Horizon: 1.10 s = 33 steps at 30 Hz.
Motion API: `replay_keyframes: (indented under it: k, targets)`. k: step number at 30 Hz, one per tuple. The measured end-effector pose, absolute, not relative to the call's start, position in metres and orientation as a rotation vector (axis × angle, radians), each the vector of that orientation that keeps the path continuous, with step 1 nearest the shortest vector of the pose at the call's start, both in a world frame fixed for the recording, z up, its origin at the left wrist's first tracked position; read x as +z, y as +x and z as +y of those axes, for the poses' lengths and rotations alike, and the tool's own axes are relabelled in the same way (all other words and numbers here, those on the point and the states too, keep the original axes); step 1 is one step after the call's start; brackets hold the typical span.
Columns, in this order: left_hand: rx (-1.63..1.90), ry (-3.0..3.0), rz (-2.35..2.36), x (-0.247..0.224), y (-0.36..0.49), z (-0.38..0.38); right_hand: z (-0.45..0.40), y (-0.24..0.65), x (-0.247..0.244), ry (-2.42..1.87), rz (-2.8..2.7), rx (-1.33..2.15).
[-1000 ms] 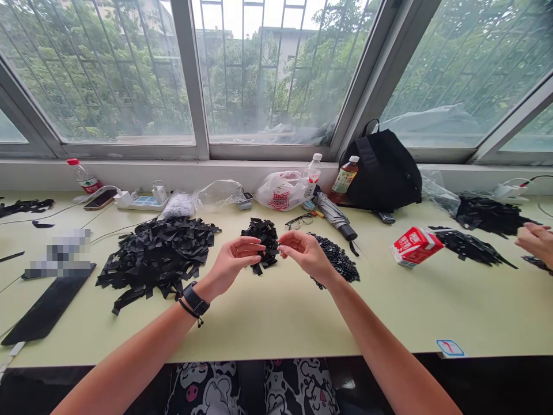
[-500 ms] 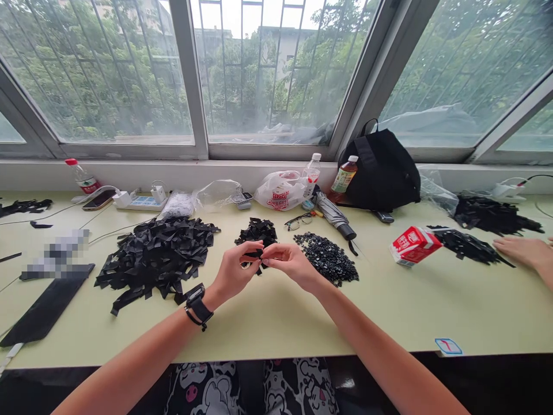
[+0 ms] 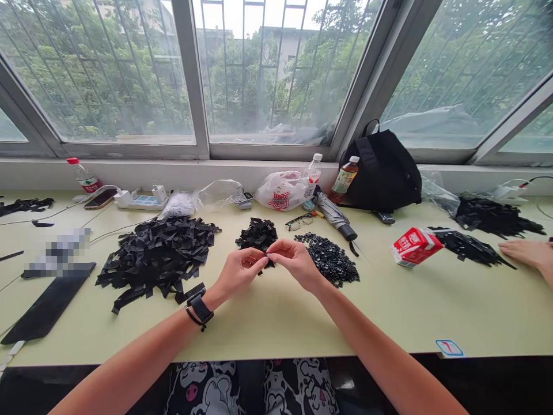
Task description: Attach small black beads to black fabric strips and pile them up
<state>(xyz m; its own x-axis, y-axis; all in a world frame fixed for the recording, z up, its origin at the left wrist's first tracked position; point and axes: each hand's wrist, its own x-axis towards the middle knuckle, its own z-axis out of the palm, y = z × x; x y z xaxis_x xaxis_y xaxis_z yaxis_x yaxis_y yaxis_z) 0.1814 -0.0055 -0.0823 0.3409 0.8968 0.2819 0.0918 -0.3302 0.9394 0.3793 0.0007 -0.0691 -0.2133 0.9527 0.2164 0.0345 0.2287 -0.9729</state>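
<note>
My left hand [image 3: 245,270] and my right hand [image 3: 295,262] meet fingertip to fingertip above the table, both closed in a pinch. Something small and dark is between the fingertips, mostly hidden by them. Just behind the hands lies a small pile of black strips [image 3: 258,231]. To the left spreads a larger heap of black fabric-like strips [image 3: 159,253]. Close to my right hand is a pile of small, shiny black pieces [image 3: 332,259], some of them ring-shaped.
A red and white carton [image 3: 415,246] stands to the right, near more black strips [image 3: 470,246] and another person's hand [image 3: 525,252]. Behind are glasses [image 3: 300,221], a folded umbrella [image 3: 332,214], a plastic bag [image 3: 280,191], bottles and a black backpack [image 3: 382,170].
The fingers of my left hand have closed up, and its thumb and fingertips now press nearer to my right fingertips. The piles look the same.
</note>
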Motion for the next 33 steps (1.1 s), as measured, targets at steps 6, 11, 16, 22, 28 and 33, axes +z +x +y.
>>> replay_keyframes:
  k: [6, 11, 16, 22, 28, 33]
  targets:
    - [1.151, 1.464, 0.832, -0.082, 0.183, -0.004, -0.001, 0.378, -0.069, -0.98, -1.556, 1.134]
    - [1.146, 1.375, 0.825, -0.083, 0.181, -0.001, -0.002, 0.377, -0.071, -0.934, -1.579, 1.155]
    - [1.17, 1.323, 0.84, -0.085, 0.181, 0.0, -0.002, 0.378, -0.074, -0.92, -1.573, 1.151]
    - [1.16, 1.289, 0.843, -0.083, 0.181, 0.0, -0.003, 0.377, -0.072, -0.908, -1.558, 1.171]
    - [1.002, 1.025, 0.662, -0.079, 0.176, 0.002, -0.004, 0.378, -0.068, -0.895, -1.529, 1.143]
    - [0.922, 0.91, 0.571, -0.075, 0.171, 0.002, -0.008, 0.378, -0.061, -0.886, -1.505, 1.118]
